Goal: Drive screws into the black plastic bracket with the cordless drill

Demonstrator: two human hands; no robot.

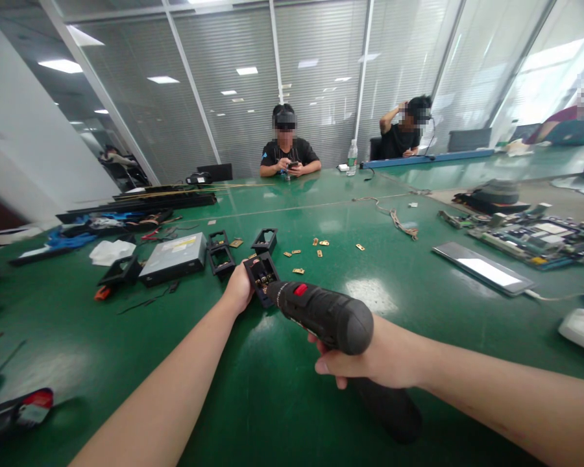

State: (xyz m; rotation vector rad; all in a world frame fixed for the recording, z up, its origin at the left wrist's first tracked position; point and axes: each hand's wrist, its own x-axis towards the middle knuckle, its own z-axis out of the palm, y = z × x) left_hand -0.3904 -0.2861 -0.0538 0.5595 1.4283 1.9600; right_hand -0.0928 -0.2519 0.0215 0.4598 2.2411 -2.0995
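Observation:
My right hand is wrapped round the grip of a black cordless drill with a red switch on top. The drill's front end points left into a black plastic housing with brass-coloured parts inside; whether its tip touches a screw is hidden. At the housing's left side, my left hand grips it. Several similar black frames stand just beyond, and small brass plates lie scattered to their right.
A silver disc drive and white tissue lie left. Circuit boards and a phone-like device with a cable are on the right. A red-and-black tool lies near left. Across the green table sit two people; a bottle stands between them.

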